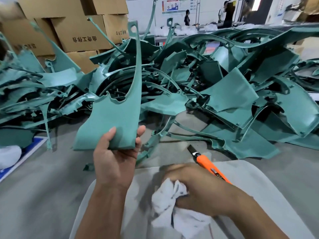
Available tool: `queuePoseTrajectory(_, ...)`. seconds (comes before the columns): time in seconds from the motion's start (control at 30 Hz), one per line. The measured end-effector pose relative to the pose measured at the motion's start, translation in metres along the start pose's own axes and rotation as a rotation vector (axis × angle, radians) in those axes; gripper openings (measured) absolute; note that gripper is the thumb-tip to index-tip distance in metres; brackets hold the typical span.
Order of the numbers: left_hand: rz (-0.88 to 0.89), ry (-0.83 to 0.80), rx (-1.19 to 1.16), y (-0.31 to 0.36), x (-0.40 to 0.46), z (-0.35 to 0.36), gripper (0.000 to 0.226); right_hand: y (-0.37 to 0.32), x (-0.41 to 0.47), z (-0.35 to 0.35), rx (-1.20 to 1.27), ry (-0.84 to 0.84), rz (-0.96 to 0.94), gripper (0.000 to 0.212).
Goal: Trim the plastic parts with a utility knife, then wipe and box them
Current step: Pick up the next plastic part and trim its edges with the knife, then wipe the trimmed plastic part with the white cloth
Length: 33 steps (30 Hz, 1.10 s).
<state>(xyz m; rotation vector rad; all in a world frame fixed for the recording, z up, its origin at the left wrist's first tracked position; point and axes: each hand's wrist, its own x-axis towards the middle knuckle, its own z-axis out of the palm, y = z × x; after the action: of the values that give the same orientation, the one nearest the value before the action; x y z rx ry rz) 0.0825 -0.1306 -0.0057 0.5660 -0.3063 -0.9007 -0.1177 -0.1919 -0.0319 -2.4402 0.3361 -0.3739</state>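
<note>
My left hand [117, 161] grips the lower edge of a teal plastic part [119, 114] and holds it upright; its long thin arm rises to a tab with a hole near the top. My right hand [195, 185] is curled round a white cloth [165, 197] on a pale grey mat [259, 180] in front of me. An orange utility knife [208, 166] with its blade out pokes out beyond the right hand, pointing up and left; how it is held is hidden.
A big heap of teal plastic parts [224, 94] covers the grey table [34, 195] from left to right. Stacked cardboard boxes [81, 35] stand at the back left. Several people [227, 12] stand at a far bench. A white bag lies at the left edge.
</note>
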Motion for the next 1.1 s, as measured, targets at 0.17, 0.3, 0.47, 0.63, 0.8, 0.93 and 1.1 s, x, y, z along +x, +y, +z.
queuePoseTrajectory(0.17, -0.011, -0.076, 0.141, -0.011, -0.002, 0.003, 0.035, 0.002, -0.012, -0.015, 0.744, 0.423, 0.187, 0.044)
queuePoseTrajectory(0.3, 0.014, -0.14, 0.243, -0.024, -0.011, 0.009, 0.05, 0.011, -0.012, -0.029, 1.011, 0.892, 0.265, 0.037)
queuePoseTrajectory(0.47, 0.349, -0.308, 0.765, -0.046, -0.021, 0.021, 0.029, 0.027, -0.019, -0.039, 1.142, 1.124, 0.476, 0.028)
queuePoseTrajectory(0.63, 0.571, -0.724, 1.209, -0.067, -0.035, 0.03, 0.04, 0.026, -0.021, -0.046, 1.576, 0.871, 0.304, 0.037)
queuePoseTrajectory(0.8, 0.696, -0.804, 1.335, -0.067, -0.031, 0.017, 0.055, 0.023, -0.032, -0.052, 1.584, 0.804, 0.126, 0.042)
queuePoseTrajectory(0.93, 0.546, -0.823, 1.276, -0.064, -0.032, 0.017, 0.051, 0.022, -0.023, -0.048, 1.591, 0.864, 0.272, 0.053)
queuePoseTrajectory(1.1, 0.164, -0.723, 1.008, -0.067, -0.03, 0.017, 0.051, 0.025, -0.02, -0.043, 1.578, 1.048, 0.312, 0.018)
